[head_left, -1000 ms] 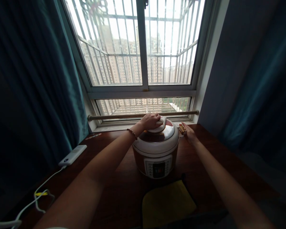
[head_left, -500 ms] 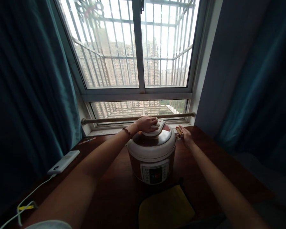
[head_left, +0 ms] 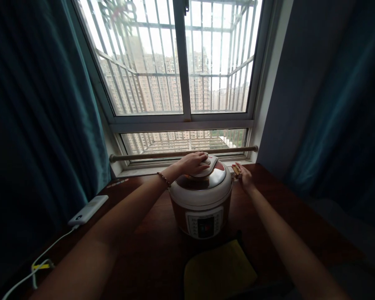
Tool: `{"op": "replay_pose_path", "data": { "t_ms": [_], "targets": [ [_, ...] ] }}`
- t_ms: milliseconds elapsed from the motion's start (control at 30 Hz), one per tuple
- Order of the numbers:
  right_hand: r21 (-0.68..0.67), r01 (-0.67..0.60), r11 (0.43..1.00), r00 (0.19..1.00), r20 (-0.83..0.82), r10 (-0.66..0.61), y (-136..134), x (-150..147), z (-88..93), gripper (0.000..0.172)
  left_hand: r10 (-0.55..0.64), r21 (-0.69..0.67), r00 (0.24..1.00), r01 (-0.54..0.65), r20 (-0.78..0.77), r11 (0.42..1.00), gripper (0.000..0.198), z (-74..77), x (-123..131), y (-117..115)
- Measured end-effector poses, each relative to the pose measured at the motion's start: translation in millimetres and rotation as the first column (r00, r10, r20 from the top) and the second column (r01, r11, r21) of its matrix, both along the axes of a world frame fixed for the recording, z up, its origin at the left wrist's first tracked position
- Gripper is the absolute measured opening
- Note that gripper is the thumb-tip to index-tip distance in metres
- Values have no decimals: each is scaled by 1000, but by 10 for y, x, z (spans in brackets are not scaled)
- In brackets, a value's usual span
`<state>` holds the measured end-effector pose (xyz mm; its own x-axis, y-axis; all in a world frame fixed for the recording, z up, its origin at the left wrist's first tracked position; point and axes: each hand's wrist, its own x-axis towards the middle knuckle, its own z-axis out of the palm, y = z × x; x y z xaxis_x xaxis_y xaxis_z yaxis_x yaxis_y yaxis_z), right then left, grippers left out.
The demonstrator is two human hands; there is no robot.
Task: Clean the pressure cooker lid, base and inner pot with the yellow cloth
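Note:
An electric pressure cooker, white and brown with a dark front panel, stands upright on the table with its lid on. My left hand lies over the white handle on top of the lid, fingers curled round it. A beaded bracelet is on that wrist. At the cooker's right side, my right hand has its fingers closed on a small tan piece, which looks like the cooker's side handle. The fingers partly hide it. In front of the cooker lies a dull yellow cloth or pad with a dark edge.
On the left of the brown wooden table lies a white power bank with a white cable. Behind the cooker a rail runs across the barred window. Blue curtains hang on both sides.
The view has shifted slightly, so the cooker and both hands sit a little further right. Both hands keep their places on the cooker; the left wrist looks slightly lower.

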<state>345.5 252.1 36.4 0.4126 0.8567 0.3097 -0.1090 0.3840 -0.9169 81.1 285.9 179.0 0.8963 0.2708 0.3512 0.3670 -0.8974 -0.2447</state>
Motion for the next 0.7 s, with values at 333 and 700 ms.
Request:
{"op": "replay_pose_path", "data": {
  "t_ms": [333, 700],
  "targets": [
    [23, 28, 999, 996, -88, -26, 96, 33, -76, 40, 246, -8, 968, -246, 57, 969, 46, -118, 130, -52],
    [13, 16, 1000, 988, -152, -13, 105, 32, -94, 38, 458, -182, 859, -425, 230, 887, 59, -208, 293, -200]
  ]
}}
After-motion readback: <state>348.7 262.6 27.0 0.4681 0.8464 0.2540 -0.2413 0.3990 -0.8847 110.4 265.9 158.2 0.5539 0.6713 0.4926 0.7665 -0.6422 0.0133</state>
